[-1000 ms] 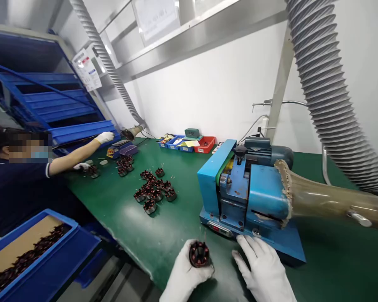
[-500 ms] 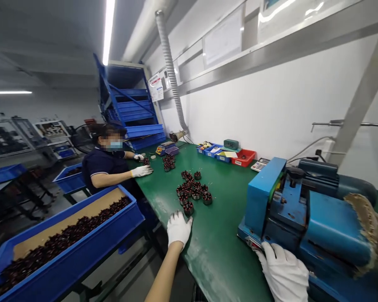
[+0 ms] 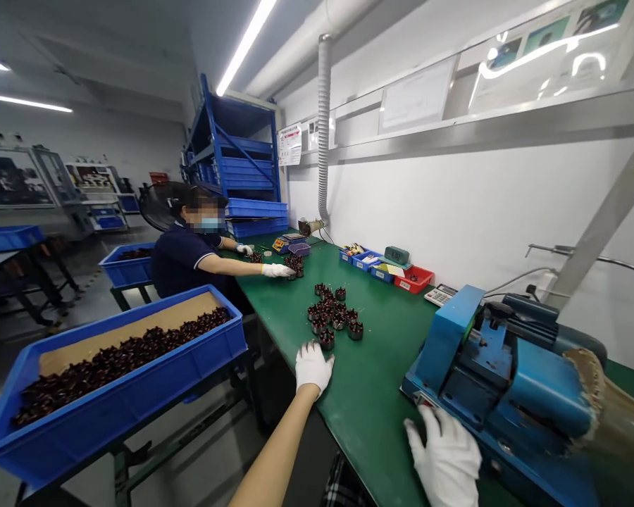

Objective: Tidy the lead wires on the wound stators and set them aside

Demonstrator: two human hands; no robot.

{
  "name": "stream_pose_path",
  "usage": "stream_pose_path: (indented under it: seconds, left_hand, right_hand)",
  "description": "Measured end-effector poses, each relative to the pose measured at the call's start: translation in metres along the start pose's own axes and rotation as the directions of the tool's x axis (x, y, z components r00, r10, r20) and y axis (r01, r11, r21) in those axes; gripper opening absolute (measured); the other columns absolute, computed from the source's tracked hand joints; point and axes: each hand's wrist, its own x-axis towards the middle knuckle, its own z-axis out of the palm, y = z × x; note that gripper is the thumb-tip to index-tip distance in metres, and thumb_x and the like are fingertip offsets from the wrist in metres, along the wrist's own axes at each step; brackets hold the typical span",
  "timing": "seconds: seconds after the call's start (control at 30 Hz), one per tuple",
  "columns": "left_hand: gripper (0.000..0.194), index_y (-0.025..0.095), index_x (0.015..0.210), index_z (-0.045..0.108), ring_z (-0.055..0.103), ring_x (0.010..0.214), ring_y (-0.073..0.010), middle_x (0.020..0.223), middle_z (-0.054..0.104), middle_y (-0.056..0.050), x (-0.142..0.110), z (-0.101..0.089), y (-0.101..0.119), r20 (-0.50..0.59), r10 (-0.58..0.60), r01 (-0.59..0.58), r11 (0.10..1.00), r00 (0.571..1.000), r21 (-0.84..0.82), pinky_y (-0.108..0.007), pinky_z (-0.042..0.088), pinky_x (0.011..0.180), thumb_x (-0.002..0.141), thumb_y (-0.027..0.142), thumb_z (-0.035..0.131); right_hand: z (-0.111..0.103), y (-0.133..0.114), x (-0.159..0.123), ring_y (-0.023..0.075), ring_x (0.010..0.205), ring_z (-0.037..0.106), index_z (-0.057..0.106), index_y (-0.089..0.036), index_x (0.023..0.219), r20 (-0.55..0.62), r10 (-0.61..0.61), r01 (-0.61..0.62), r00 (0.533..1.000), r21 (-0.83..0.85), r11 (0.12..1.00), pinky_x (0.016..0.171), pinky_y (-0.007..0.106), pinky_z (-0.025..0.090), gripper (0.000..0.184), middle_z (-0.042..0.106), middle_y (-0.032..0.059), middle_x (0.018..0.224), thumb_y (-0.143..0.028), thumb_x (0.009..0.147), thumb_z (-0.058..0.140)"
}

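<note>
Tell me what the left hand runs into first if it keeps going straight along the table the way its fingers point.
Most likely the nearest wound coil of the cluster on the green table. The left hand lies flat just short of it, fingers aimed at it; whether they already touch is unclear.

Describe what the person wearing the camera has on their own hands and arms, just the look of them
Both hands wear plain white fabric gloves: the left hand and the right hand. The gloves end at the wrist with a snug cuff and show no markings. The left forearm is bare, with no sleeve in view. The right arm is out of frame.
</note>
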Motion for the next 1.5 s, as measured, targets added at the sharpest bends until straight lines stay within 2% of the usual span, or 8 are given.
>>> stream_pose_path:
  seconds: [0.23, 0.4, 0.5, 0.73, 0.9, 1.17, 1.33, 1.5]
  left_hand:
    - [0.037, 0.018, 0.118, 0.052, 0.053, 0.111, -0.0258, 0.126, 0.052, -0.009, -0.001, -0.003, -0.004, 0.038, 0.005, 0.0, 0.991, 0.999, -0.136, -0.05, 0.043, 0.092, 0.085, 0.035, 0.055]
    - [0.041, 0.018, 0.119, 0.052, 0.048, 0.118, -0.0272, 0.128, 0.052, -0.009, 0.002, -0.002, -0.014, 0.096, 0.081, -0.057, 0.971, 0.992, -0.231, -0.053, 0.037, 0.097, 0.085, 0.041, 0.054]
    - [0.066, 0.011, 0.126, 0.047, 0.038, 0.128, -0.0321, 0.136, 0.046, -0.017, 0.014, 0.003, -0.02, 0.138, 0.055, -0.018, 0.966, 0.989, -0.257, -0.051, 0.028, 0.104, 0.075, 0.051, 0.06]
    - [0.106, -0.005, 0.133, 0.036, 0.028, 0.134, -0.0381, 0.143, 0.033, -0.028, 0.071, 0.023, -0.037, 0.227, 0.004, 0.07, 0.946, 0.974, -0.317, -0.045, 0.019, 0.111, 0.051, 0.053, 0.068]
    - [0.128, -0.01, 0.134, 0.028, 0.025, 0.133, -0.0421, 0.142, 0.029, -0.033, 0.117, 0.036, -0.049, 0.239, -0.048, 0.114, 0.956, 0.97, -0.271, -0.048, 0.016, 0.111, 0.035, 0.058, 0.072]
    - [0.12, -0.006, 0.134, 0.029, 0.029, 0.132, -0.0385, 0.141, 0.035, -0.029, 0.208, 0.057, -0.109, 0.207, -0.147, 0.167, 0.982, 0.967, -0.082, -0.045, 0.018, 0.11, 0.043, 0.062, 0.066]
    - [0.113, -0.006, 0.132, 0.034, 0.032, 0.13, -0.04, 0.138, 0.039, -0.03, 0.258, 0.073, -0.138, 0.18, -0.259, 0.253, 0.966, 0.949, 0.057, -0.05, 0.018, 0.108, 0.051, 0.069, 0.06]
    - [0.1, -0.007, 0.129, 0.039, 0.034, 0.128, -0.0418, 0.135, 0.042, -0.031, 0.273, 0.083, -0.144, 0.196, -0.315, 0.3, 0.948, 0.929, 0.105, -0.053, 0.017, 0.107, 0.063, 0.066, 0.054]
  right_hand:
    - [0.019, -0.046, 0.01, 0.0282, 0.107, 0.061, 0.064, -0.018, 0.111, 0.266, -0.167, 0.122, 0.949, 0.176, 0.977, 0.087, 0.037, 0.05, 0.046, 0.065, 0.0105, 0.118, -0.049, 0.08, 0.053]
    - [0.054, -0.072, 0.068, 0.0247, 0.113, 0.058, 0.056, -0.014, 0.12, 0.373, -0.1, 0.027, 0.923, 0.196, 0.98, 0.092, 0.032, 0.048, 0.053, 0.061, 0.0115, 0.125, -0.051, 0.085, 0.042]
    - [0.085, -0.079, 0.114, 0.0247, 0.111, 0.059, 0.049, -0.015, 0.126, 0.423, -0.007, -0.063, 0.906, 0.151, 0.987, 0.089, 0.038, 0.049, 0.052, 0.057, 0.0135, 0.127, -0.05, 0.091, 0.034]
    - [0.152, -0.092, 0.193, 0.0309, 0.124, 0.042, 0.047, -0.018, 0.126, 0.525, -0.092, 0.054, 0.846, 0.087, 0.995, 0.1, 0.054, 0.032, 0.051, 0.045, 0.0114, 0.137, -0.043, 0.083, 0.058]
    - [0.193, -0.112, 0.234, 0.0368, 0.129, 0.035, 0.036, -0.004, 0.134, 0.525, -0.202, 0.143, 0.827, 0.152, 0.978, 0.104, 0.048, 0.028, 0.097, 0.038, 0.0246, 0.14, -0.056, 0.061, 0.07]
    - [0.264, -0.195, 0.307, 0.0441, 0.13, 0.028, 0.034, 0.008, 0.133, 0.513, -0.235, 0.113, 0.826, 0.256, 0.96, 0.105, 0.052, 0.02, 0.11, 0.033, 0.0342, 0.14, -0.065, 0.057, 0.064]
    - [0.281, -0.229, 0.341, 0.0318, 0.13, 0.035, 0.046, -0.008, 0.13, 0.528, -0.324, 0.14, 0.785, 0.358, 0.923, 0.106, 0.041, 0.022, 0.083, 0.045, 0.0177, 0.139, -0.061, 0.067, 0.058]
    - [0.283, -0.218, 0.346, 0.0432, 0.123, 0.037, 0.042, 0.009, 0.125, 0.541, -0.051, -0.035, 0.839, 0.148, 0.988, 0.101, 0.052, 0.023, 0.09, 0.042, 0.0346, 0.132, -0.062, 0.07, 0.053]
